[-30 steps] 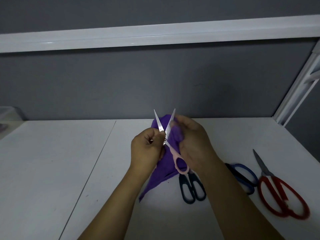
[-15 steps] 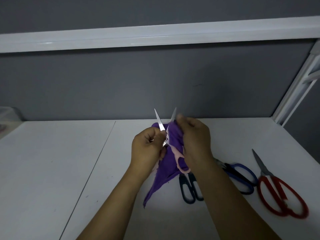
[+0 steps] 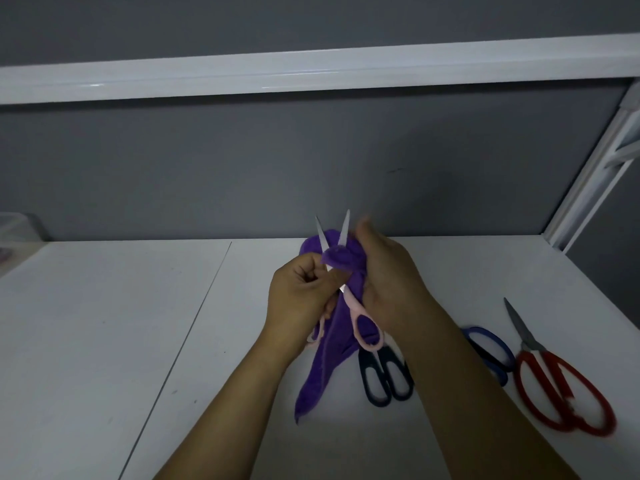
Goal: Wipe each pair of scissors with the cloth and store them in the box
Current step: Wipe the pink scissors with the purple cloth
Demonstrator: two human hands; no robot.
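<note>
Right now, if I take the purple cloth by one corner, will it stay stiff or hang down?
Probably it hangs down: the purple cloth droops in a limp tail below the left hand and folds over a blade of the pink-handled scissors. Its fuzzy-looking surface should hardly slip from the fingers.

- Left of the black-handled steel scissors (image 3: 384, 374) lying on the white tabletop (image 3: 104, 323), the surface runs flat and wide; my hand can pass freely there.
- Right of them, blue-handled scissors (image 3: 502, 344) and large red-handled scissors (image 3: 562, 388) lie close together, leaving narrow gaps.
- Above them, my left hand (image 3: 298, 299) grips pink-handled scissors (image 3: 349, 303), blades spread upward; my right hand (image 3: 391, 282) holds the purple cloth (image 3: 311, 382), its tail hanging just left.
- Behind them, the grey back wall (image 3: 242, 168) closes off the table.
- Far left, a clear plastic box (image 3: 14, 226) stands at the edge.
</note>
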